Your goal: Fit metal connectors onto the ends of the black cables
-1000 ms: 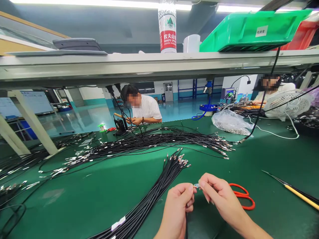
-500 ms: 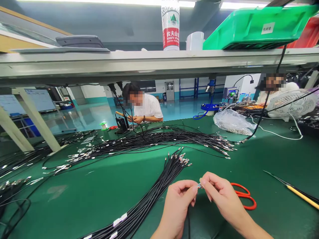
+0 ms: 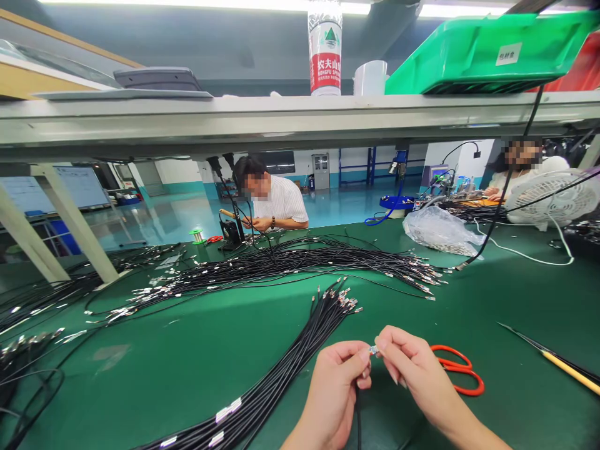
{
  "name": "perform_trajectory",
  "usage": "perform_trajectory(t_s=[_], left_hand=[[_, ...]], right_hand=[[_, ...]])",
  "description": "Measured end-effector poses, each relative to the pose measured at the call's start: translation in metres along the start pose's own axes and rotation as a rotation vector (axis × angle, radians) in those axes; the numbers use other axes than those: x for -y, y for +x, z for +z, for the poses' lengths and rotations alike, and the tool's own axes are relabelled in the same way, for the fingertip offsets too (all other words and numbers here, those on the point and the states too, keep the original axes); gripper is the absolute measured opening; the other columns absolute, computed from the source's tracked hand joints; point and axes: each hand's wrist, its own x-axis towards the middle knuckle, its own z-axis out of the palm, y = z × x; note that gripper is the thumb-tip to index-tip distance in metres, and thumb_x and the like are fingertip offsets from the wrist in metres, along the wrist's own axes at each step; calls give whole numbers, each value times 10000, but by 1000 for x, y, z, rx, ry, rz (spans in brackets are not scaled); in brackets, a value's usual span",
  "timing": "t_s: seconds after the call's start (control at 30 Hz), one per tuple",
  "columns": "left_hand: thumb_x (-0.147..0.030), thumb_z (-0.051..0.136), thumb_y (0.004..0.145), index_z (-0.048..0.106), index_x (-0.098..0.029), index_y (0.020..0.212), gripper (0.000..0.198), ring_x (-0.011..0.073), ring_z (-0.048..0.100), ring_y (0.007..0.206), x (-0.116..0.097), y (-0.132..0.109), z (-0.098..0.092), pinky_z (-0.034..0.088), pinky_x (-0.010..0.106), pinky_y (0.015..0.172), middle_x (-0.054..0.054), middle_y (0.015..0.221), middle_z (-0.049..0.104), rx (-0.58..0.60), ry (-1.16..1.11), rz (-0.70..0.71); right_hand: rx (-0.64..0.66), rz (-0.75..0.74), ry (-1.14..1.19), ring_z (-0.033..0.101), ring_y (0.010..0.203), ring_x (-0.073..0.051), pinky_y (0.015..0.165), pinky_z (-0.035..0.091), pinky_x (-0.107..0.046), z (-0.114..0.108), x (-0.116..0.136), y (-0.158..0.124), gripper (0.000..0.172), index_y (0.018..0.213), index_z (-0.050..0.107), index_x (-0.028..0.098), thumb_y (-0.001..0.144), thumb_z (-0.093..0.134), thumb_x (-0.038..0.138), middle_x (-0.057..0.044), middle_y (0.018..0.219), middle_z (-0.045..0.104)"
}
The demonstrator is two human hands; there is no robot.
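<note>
My left hand pinches the end of a black cable that hangs down below its fingers. Between the two hands a small metallic connector shows at the cable's end. My right hand has thumb and forefinger closed on the other side of this connector. Left of my hands lies a bundle of black cables with metal-tipped ends fanned out at the top. Red-handled scissors rest just beyond my right hand, their blades hidden by it.
Across the green table runs a long cable pile. Tweezers and a yellow-handled tool lie at right. Behind are a plastic bag, a white fan and two people. A shelf spans overhead.
The view has shifted slightly, so the background sits a little farther right. Both hands keep their pinch on the connector with barely any movement.
</note>
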Motion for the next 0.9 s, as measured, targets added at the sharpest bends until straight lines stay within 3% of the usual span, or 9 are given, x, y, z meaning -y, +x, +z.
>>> perform_trajectory(t_s=[0.4,0.67,0.9], left_hand=[[-229,668,702,620,-83,631,169,62,324,539,1,0,1,238,217,503,-18,563,424,-19,32,43],[-236,718,630,656,-88,787,224,60,411,518,1,-1,-1,299,215,514,22,667,568,-100,167,5],[-264,681,661,643,-73,779,227,64,398,468,0,0,0,297,212,479,-9,549,520,-113,280,3]], right_hand=[[-20,-48,9,314,509,-108,499,263,-240,-1,0,-1,355,611,424,197,804,460,493,62,509,349],[-51,-49,-41,297,504,-106,486,243,-238,-3,-3,1,346,625,426,199,812,452,488,66,517,334],[-68,-69,-78,299,515,-110,494,259,-238,-2,-7,2,354,626,426,199,814,443,498,65,524,326]])
